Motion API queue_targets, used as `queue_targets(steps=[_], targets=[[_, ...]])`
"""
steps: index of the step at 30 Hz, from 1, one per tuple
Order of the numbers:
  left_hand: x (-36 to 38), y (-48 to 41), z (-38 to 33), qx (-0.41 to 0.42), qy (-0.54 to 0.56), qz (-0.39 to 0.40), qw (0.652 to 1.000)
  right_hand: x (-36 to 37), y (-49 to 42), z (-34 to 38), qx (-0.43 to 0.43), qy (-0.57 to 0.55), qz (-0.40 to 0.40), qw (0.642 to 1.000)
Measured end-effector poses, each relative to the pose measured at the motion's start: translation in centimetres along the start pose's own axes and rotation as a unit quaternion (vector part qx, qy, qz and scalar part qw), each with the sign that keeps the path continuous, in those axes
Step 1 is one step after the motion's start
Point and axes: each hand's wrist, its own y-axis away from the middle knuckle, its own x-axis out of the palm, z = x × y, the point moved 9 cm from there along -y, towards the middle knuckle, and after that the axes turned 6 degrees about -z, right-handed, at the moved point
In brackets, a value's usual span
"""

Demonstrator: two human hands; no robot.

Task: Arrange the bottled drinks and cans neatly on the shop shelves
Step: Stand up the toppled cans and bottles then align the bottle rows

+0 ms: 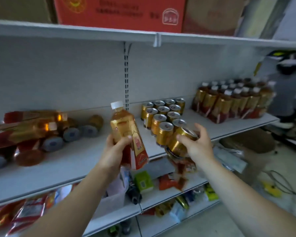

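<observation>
My left hand [117, 147] grips one bottle [122, 127] round its middle, upright, in front of the shelf [72, 166]. My right hand [196, 144] holds one can [178, 144] by its side, tilted, just beside the standing cans [162, 115]. I judge the full bottle heavy and its label slippery, so the middle is the best place to hold it. The can is stiff and smooth. I count about eleven standing cans. The packed bottles [229, 101] at right and the lying pile [41, 132] at left are too blurred to count.

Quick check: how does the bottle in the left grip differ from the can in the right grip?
The bottle is taller and clear, with amber drink and a white cap; the can is short, opaque gold metal. The bottle stands nearly upright in the left grip; the can is steeply tilted in the right grip. Both show gold, and each is held in front of the shelf.
</observation>
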Motion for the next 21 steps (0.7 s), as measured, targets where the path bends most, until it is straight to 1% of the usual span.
queue_targets(steps=[4,8,13,16,21], targets=[[8.1,-0.9,0.3,0.048,-0.055,-0.005,0.997,-5.8,-5.1,-1.5,-0.007,0.060,0.021,0.998],[13.0,-2.0,-1.0,0.102,-0.099,-0.004,0.990,-7.6,-8.9,-2.3,-0.020,0.080,0.061,0.995],[16.6,-5.5,-3.8,0.143,-0.144,-0.016,0.979,-5.5,-13.1,-2.7,-0.043,0.078,0.105,0.991],[17.8,-8.0,-4.1,0.162,-0.156,-0.015,0.974,-3.5,-15.6,-3.1,-0.065,0.085,0.124,0.986],[18.9,-12.6,-3.1,0.144,-0.160,-0.031,0.976,-0.6,-20.0,-5.0,-0.066,0.105,0.132,0.983]])
